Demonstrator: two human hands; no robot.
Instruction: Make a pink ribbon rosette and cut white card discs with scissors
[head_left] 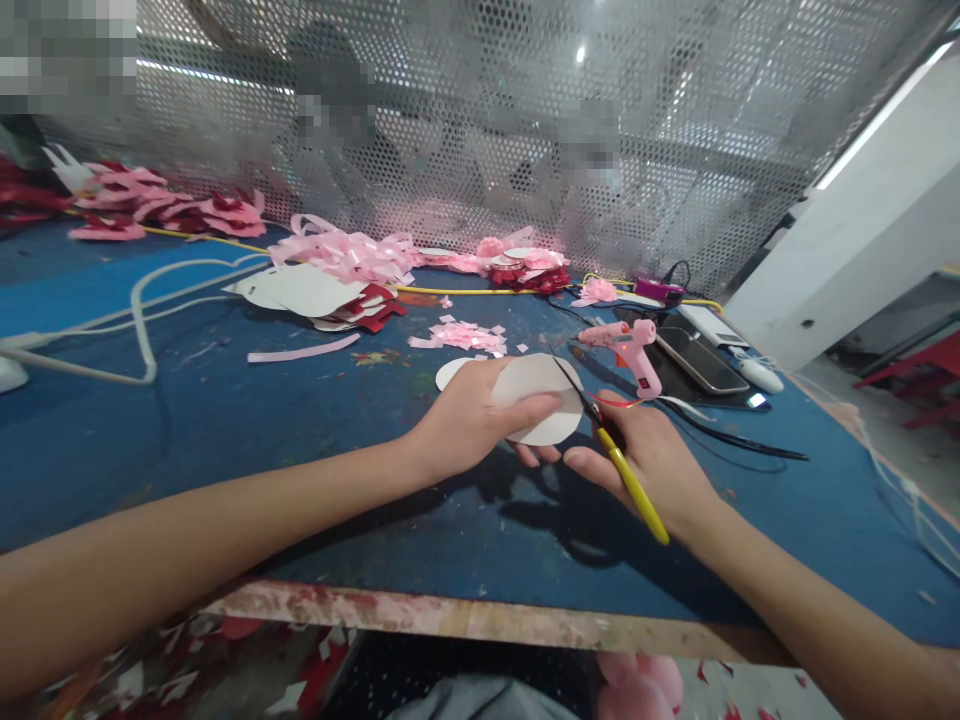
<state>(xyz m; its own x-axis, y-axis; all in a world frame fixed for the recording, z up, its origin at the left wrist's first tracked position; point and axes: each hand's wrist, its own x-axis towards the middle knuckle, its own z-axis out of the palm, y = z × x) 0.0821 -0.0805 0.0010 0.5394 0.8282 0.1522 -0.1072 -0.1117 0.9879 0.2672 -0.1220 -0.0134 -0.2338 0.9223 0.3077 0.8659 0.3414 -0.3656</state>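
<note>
My left hand (pixel 472 412) pinches a white rounded card cutout (pixel 546 425), thumb on top and fingers beneath. Scissors with yellow handles (pixel 636 490) are in my right hand (pixel 660 450), and their dark blades lie at the card's right edge. How far the blades are spread I cannot make out. Another white rounded piece (pixel 448 374) shows behind my left hand. Just beyond both hands lies a small heap of pale pink ribbon bits (pixel 466 336). A pink glue gun (pixel 630 352) rests past my right hand.
White card shapes (pixel 300 292) and a pile of pink ribbon (pixel 341 250) lie at the back left. Phones (pixel 701 358) and cables sit to the right. A white tube frame (pixel 142 320) stands on the left. Perforated metal sheeting (pixel 465 130) closes off the table's far side.
</note>
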